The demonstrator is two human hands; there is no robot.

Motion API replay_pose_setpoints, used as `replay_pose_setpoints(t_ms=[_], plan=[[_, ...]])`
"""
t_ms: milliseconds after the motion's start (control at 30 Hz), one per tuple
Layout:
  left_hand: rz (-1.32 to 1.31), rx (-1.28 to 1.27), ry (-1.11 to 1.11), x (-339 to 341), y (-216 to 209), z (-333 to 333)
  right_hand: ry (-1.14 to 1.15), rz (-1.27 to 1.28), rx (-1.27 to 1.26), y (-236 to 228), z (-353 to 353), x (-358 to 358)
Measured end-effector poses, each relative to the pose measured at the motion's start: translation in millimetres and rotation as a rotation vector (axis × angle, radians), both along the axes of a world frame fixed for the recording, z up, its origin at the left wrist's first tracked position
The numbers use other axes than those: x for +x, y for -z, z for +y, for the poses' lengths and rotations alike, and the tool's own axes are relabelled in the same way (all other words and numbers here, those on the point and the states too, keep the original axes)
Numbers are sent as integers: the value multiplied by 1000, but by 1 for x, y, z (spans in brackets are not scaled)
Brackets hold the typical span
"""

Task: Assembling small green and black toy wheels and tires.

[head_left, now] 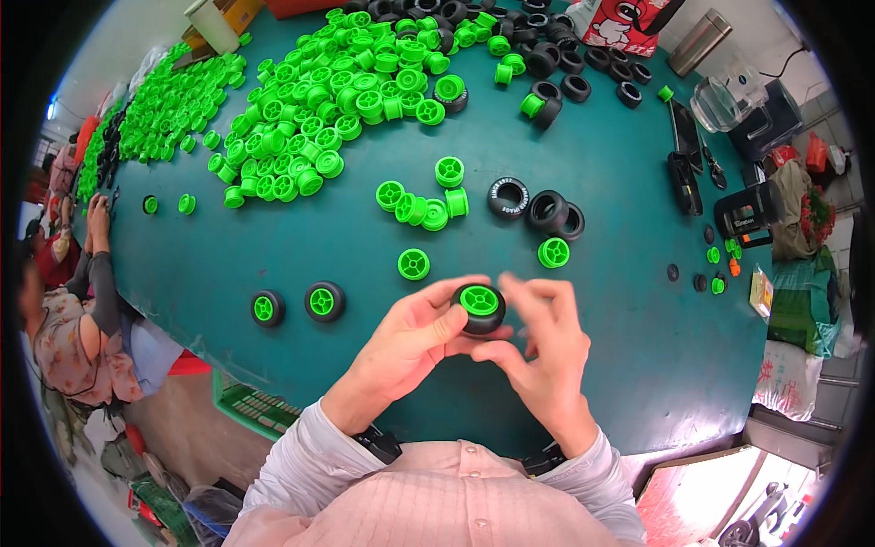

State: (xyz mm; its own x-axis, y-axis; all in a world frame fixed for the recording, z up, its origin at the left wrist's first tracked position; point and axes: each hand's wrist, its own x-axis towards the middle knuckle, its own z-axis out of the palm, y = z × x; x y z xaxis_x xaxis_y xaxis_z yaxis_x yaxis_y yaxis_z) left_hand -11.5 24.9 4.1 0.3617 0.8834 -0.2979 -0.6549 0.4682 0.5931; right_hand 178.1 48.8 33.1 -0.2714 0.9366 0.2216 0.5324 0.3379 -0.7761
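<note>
My left hand (396,346) grips a small toy wheel (479,317), a black tyre with a green spoked rim seated in it, face up. Beside its right edge is my right hand (553,360), thumb and fingers apart and partly blurred; whether it touches the tyre cannot be made out. Two similar wheels lie to the left, a smaller wheel (267,309) and a larger wheel (324,301). Beyond my hands are a single green rim (413,264), a small cluster of green rims (411,209), another rim (553,252) and a few loose black tyres (508,197).
A large heap of green rims (314,109) covers the far left of the green table (629,346). Black tyres (575,87) pile up at the back. A steel flask (700,43) and a black mug (747,209) stand right. Another person's hands (97,223) rest at the left edge.
</note>
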Motion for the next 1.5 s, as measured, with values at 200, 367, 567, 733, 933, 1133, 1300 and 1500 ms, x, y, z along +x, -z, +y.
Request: replay_pose_setpoints(t_ms=[200, 367, 567, 733, 933, 1133, 1300, 1500], plan=[[135, 32, -222, 5, -1, -2, 46, 65, -238, 10, -2, 0], [221, 85, -290, 8, 6, -2, -49, -23, 11, 10, -3, -22], [326, 109, -364, 8, 5, -4, -67, -121, -20, 8, -1, -30], [427, 188, -436, 12, 3, -6, -96, -132, -115, 3, 1, -31], [691, 293, -414, 18, 0, -5, -90, -175, -27, 1, 6, -30], [694, 319, -356, 17, -2, 3, -48, 54, -237, 11, 7, -23], [702, 239, -394, 25, -8, 2, 85, -81, -110, 1, 3, -34], [840, 232, -370, 24, -7, 2, -23, -72, 34, 13, 7, -31]])
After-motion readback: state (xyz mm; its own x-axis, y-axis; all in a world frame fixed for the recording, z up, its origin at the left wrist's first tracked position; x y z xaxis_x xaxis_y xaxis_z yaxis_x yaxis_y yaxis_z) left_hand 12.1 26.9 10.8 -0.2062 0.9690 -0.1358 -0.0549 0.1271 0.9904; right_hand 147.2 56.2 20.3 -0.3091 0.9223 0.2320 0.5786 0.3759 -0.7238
